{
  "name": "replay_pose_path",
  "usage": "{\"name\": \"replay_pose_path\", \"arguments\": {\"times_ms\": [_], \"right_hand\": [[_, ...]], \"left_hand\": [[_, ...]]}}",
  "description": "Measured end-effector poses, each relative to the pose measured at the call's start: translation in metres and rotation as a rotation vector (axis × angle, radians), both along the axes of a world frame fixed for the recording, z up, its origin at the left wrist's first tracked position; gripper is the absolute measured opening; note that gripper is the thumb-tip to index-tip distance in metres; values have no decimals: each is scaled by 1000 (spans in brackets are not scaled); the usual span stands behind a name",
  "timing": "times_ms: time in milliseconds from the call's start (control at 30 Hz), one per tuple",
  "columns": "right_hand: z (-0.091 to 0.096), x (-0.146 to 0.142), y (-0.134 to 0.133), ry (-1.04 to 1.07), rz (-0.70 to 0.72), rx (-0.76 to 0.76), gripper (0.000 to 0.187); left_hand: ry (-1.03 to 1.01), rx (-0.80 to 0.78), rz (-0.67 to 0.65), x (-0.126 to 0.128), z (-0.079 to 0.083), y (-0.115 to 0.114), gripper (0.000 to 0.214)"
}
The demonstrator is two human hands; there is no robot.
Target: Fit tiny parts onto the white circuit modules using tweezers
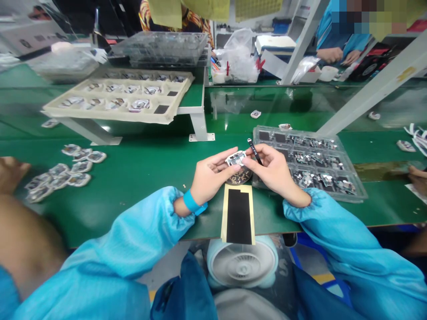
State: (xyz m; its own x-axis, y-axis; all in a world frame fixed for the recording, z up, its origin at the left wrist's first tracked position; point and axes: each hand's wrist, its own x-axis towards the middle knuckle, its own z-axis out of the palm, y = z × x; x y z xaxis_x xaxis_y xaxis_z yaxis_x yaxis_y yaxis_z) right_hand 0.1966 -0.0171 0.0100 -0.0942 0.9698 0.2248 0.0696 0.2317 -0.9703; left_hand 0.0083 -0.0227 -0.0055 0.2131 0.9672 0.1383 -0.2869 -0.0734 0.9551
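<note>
Green bench, wide. Beige tray on riser, far left. Clear parts tray just right of hands. Black strip sheet at near edge (partly overhanging). Left hand fingers pinched on small round circuit board, held above bench centre. Right hand clenched around black tweezers, tip at board. Judged step: fitting small part onto board. Next move calls for steady board, fine tip placement.
</note>
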Motion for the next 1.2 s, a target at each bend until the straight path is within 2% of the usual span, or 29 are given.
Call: {"name": "replay_pose_path", "arguments": {"times_ms": [233,367,467,667,933,1100,1200], "right_hand": [[1,-1,-1,-4,3,-46,40],[-1,1,-1,-68,62,-63,31],[-2,2,-1,-143,47,-31,24],[-3,0,-4,-180,25,7,24],[4,-6,-13,-197,18,28,25],[11,-9,-17,-153,45,45,26],[10,-9,-12,-129,50,49,24]], "left_hand": [[-27,-22,-27,1,0,0,52],[-28,9,-35,1,0,-1,42],[29,22,-21,2,-2,-1,42],[196,73,-50,1,-6,2,39],[125,12,15,3,3,-6,33],[137,80,123,6,8,-16,28],[126,76,137,7,7,-13,28]]}}
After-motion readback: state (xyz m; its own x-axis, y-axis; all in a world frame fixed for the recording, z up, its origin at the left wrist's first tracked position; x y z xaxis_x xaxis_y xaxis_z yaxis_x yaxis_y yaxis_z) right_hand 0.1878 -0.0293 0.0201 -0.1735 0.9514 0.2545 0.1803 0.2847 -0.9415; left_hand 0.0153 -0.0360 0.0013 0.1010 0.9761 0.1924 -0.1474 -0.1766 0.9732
